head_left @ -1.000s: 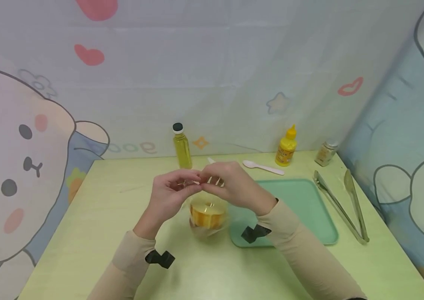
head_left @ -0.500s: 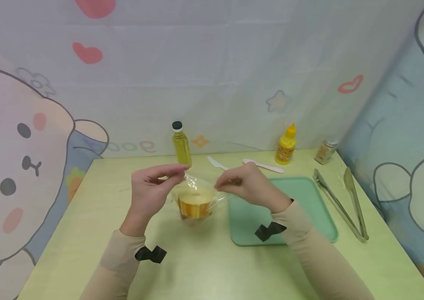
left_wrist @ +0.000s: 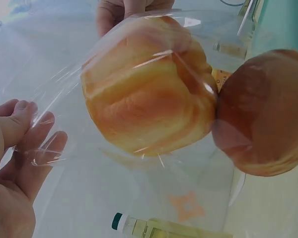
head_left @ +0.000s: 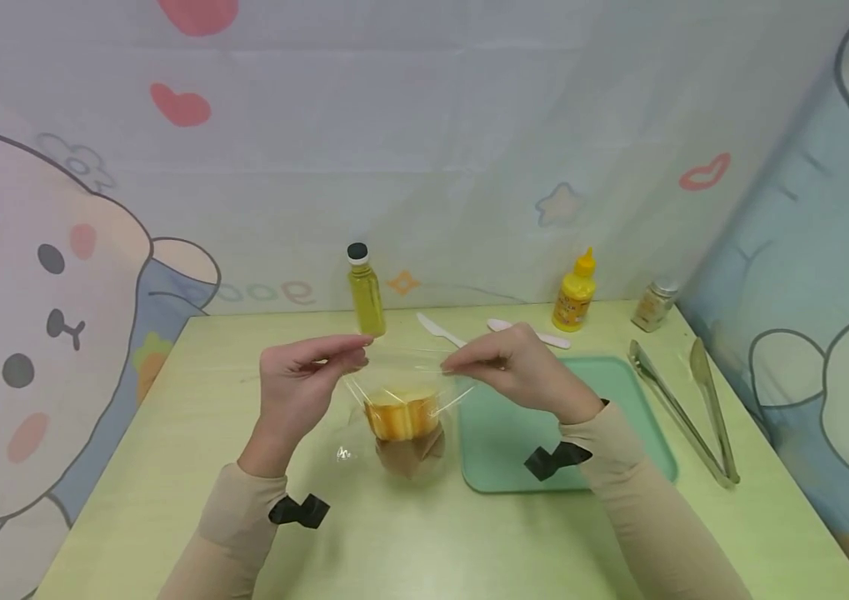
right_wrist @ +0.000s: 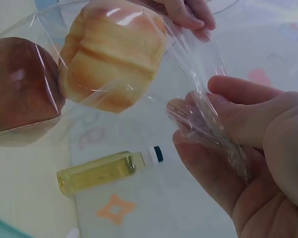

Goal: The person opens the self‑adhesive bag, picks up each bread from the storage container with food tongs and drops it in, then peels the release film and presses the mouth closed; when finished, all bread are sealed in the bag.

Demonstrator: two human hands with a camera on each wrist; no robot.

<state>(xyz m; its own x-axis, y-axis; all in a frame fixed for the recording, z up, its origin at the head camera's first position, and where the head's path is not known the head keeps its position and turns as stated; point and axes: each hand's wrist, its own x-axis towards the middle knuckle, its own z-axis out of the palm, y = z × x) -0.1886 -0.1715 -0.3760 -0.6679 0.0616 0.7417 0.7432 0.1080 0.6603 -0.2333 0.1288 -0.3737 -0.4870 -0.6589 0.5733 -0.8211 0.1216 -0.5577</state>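
Note:
A clear plastic bag (head_left: 409,367) hangs between my hands, its top edge stretched wide. Inside are two bread pieces: a yellow-and-golden loaf (left_wrist: 149,94) on top and a round brown bun (left_wrist: 265,114) below. My left hand (head_left: 307,375) pinches one side of the bag between thumb and fingers. The opposite side is gripped by my right hand (head_left: 517,367), with film bunched in its fingers in the right wrist view. Both hands are held above the table. The bun's lower part looks paler through the film.
Along the back stand an oil bottle (head_left: 367,292), a yellow squeeze bottle (head_left: 574,292) and a small jar (head_left: 654,305). A white knife (head_left: 439,328) and a spoon (head_left: 551,339) lie before them. A green tray (head_left: 566,467) and metal tongs (head_left: 682,417) are on the right.
My hands have drawn apart from touching each other, pulling the bag's top wide. The bag and bread show lower between them, and the brown bun is now visible beneath the loaf.

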